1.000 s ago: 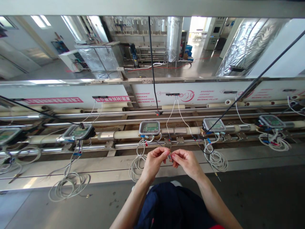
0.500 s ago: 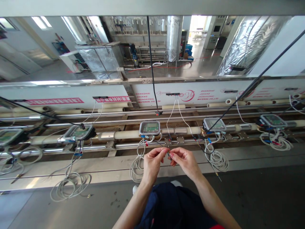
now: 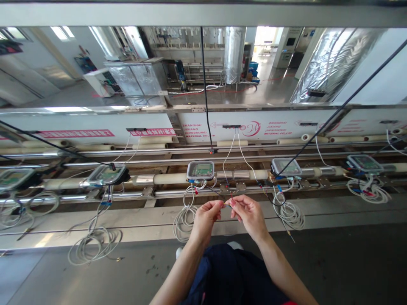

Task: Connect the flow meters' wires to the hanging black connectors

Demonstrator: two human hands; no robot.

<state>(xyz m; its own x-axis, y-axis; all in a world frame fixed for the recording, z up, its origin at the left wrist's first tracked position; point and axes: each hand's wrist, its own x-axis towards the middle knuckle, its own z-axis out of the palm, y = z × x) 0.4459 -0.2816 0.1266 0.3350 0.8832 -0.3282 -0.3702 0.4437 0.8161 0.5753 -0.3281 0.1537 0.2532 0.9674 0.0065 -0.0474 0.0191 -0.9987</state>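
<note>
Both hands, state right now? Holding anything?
Left hand: closed in a pinch on thin wires.
Right hand: closed in a pinch on thin wires; can't tell if the same strands.

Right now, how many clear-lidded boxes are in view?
5: first box at left edge, cut off; second box left of centre; third box beyond the left hand; fourth box right of centre; fifth box far right. More may be off-frame.

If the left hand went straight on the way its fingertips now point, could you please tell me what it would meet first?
Most likely the right hand, whose fingertips face the left hand across a small gap where thin wires show; depth is hard to judge.
</note>
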